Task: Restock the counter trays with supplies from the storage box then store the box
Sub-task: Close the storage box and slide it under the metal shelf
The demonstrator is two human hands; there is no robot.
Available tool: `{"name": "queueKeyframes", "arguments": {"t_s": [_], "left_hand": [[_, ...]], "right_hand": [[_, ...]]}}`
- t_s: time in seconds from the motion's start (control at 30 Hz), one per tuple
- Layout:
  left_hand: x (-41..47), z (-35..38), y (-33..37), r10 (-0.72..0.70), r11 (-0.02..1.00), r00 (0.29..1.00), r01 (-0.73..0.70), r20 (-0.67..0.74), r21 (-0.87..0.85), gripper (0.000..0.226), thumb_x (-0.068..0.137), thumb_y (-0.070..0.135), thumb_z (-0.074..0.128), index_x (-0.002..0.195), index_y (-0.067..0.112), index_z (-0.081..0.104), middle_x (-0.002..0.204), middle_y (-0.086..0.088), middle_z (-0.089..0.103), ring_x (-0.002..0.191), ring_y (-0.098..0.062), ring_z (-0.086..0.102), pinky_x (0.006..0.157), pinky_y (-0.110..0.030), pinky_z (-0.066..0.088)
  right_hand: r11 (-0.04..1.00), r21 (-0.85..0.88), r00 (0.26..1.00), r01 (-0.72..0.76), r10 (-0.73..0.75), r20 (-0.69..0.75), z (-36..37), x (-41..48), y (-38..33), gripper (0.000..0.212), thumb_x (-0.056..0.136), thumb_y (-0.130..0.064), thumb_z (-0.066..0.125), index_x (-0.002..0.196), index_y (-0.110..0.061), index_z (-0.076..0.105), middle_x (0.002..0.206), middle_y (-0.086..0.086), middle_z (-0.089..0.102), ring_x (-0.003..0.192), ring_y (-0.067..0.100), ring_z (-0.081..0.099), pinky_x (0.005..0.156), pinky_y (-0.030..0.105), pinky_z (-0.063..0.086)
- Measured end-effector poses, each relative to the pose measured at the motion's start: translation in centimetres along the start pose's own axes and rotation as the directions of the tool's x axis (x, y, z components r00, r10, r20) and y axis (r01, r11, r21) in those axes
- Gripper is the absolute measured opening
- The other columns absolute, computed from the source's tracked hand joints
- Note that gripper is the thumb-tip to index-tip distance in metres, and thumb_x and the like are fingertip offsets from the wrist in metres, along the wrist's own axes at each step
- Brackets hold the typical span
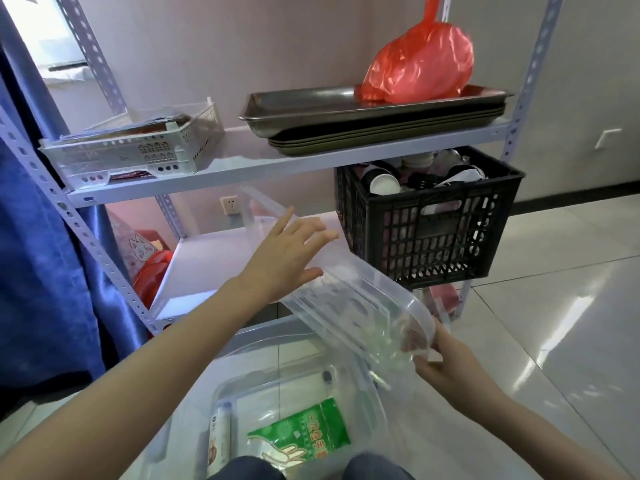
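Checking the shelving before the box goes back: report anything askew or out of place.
The black plastic crate juts past the lower shelf's front edge, partly unsupported. The red plastic bag slumps in the steel tray.

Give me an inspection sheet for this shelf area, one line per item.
Surface: white shelf, front part bare.
Job's things: clear lid held tilted over open clear box; green packet inside.
Clutter: black crate of cups, metal trays, red bag, white basket.
Grippers: left hand open against lid; right hand grips lid corner.
Cables: nothing seen.
Surroundings: blue curtain, tiled floor, wall socket.
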State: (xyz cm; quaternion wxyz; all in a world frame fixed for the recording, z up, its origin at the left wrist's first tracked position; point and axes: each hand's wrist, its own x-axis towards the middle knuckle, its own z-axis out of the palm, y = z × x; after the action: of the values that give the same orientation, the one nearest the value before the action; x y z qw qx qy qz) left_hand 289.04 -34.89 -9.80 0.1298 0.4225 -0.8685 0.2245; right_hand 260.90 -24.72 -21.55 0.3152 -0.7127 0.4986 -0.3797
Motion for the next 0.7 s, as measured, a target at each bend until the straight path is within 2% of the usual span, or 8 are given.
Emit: {"name": "queueKeyframes", "arguments": {"t_s": [0.1, 0.17, 0.23, 0.33, 0.47, 0.53, 0.6, 0.7], "left_hand": [[-1.6, 0.0, -0.6, 0.010, 0.999, 1.000, -0.010, 0.015, -0.031, 0.041, 0.075, 0.029, 0.079, 0.110, 0.013, 0.063, 0.093, -0.011, 0.065, 0.089, -0.033, 0.062, 0.090, -0.044, 0.046], [-3.4, 0.5, -0.5, 0.056, 0.998, 0.998, -0.056, -0.026, 0.011, 0.026, 0.073, 0.023, 0.079, 0.092, 0.010, 0.065, 0.080, -0.010, 0.062, 0.070, -0.031, 0.058, 0.064, -0.036, 0.046], [-5.6, 1.5, 0.1, 0.086, 0.994, 0.994, -0.081, -0.065, 0.070, 0.016, 0.075, 0.017, 0.073, 0.085, 0.010, 0.062, 0.076, -0.009, 0.058, 0.063, -0.029, 0.053, 0.055, -0.033, 0.040], [-9.0, 3.3, 1.3, 0.018, 0.996, 0.992, -0.007, -0.125, 0.085, 0.006, 0.079, 0.009, 0.059, 0.085, 0.012, 0.059, 0.074, -0.007, 0.054, 0.063, -0.029, 0.051, 0.055, -0.034, 0.037], [-14.0, 5.1, 2.6, -0.102, 0.995, 0.993, 0.102, -0.068, -0.007, 0.009, 0.075, 0.011, 0.058, 0.083, 0.015, 0.061, 0.077, -0.005, 0.056, 0.068, -0.028, 0.053, 0.062, -0.036, 0.036], [-16.6, 5.9, 3.0, -0.092, 0.990, 0.996, 0.092, 0.003, -0.102, 0.011, 0.073, 0.011, 0.059, 0.083, 0.014, 0.062, 0.077, -0.004, 0.056, 0.069, -0.026, 0.053, 0.060, -0.034, 0.038], [-18.9, 6.5, 3.3, -0.080, 0.975, 0.991, 0.100, 0.105, -0.197, 0.017, 0.069, 0.012, 0.065, 0.086, 0.015, 0.063, 0.079, -0.003, 0.057, 0.069, -0.024, 0.054, 0.058, -0.031, 0.041], [-21.8, 7.2, 3.6, -0.061, 0.950, 0.968, 0.132, 0.244, -0.284, 0.033, 0.062, 0.023, 0.078, 0.091, 0.017, 0.064, 0.085, -0.001, 0.059, 0.072, -0.021, 0.056, 0.057, -0.028, 0.046]], "right_hand": [[0.991, -0.136, 1.000, -0.002, 0.003, 0.005, -0.6, -0.2, 1.1, 0.070, 0.087, -0.007, 0.062, 0.105, -0.071, 0.043, 0.100, -0.037, 0.059, 0.096, -0.011, 0.058, 0.077, 0.004, 0.046], [0.980, -0.197, 0.999, 0.021, -0.030, -0.045, -1.1, 0.4, 1.6, 0.063, 0.086, -0.008, 0.068, 0.103, -0.065, 0.047, 0.102, -0.031, 0.057, 0.092, -0.003, 0.059, 0.081, 0.018, 0.048], [0.983, -0.185, 0.994, 0.012, -0.031, -0.102, -1.5, 1.5, 2.3, 0.053, 0.082, -0.007, 0.073, 0.111, -0.048, 0.056, 0.113, -0.012, 0.061, 0.098, 0.008, 0.059, 0.084, 0.027, 0.050], [0.959, 0.108, 0.963, -0.261, 0.266, -0.031, -1.1, 3.0, 3.3, 0.048, 0.086, 0.001, 0.065, 0.127, -0.021, 0.058, 0.129, 0.003, 0.058, 0.107, 0.019, 0.062, 0.086, 0.030, 0.053], [0.683, 0.516, 0.839, -0.516, 0.525, 0.143, 1.9, 4.6, 3.6, 0.031, 0.095, 0.004, 0.043, 0.114, -0.006, 0.066, 0.111, 0.009, 0.070, 0.089, 0.022, 0.070, 0.065, 0.024, 0.059], [0.661, 0.491, 0.801, -0.568, 0.581, 0.145, 4.2, 5.3, 3.9, 0.021, 0.096, -0.006, 0.050, 0.105, 0.002, 0.068, 0.100, 0.013, 0.071, 0.078, 0.022, 0.069, 0.063, 0.025, 0.057], [0.723, 0.338, 0.789, -0.603, 0.603, 0.116, 7.0, 5.7, 4.6, 0.028, 0.091, -0.009, 0.062, 0.110, 0.012, 0.062, 0.095, 0.016, 0.062, 0.077, 0.023, 0.061, 0.073, 0.033, 0.053], [0.771, 0.124, 0.780, -0.625, 0.624, 0.052, 10.9, 5.9, 5.1, 0.037, 0.085, -0.006, 0.067, 0.120, 0.007, 0.059, 0.090, 0.010, 0.060, 0.075, 0.020, 0.058, 0.077, 0.034, 0.051]]}}
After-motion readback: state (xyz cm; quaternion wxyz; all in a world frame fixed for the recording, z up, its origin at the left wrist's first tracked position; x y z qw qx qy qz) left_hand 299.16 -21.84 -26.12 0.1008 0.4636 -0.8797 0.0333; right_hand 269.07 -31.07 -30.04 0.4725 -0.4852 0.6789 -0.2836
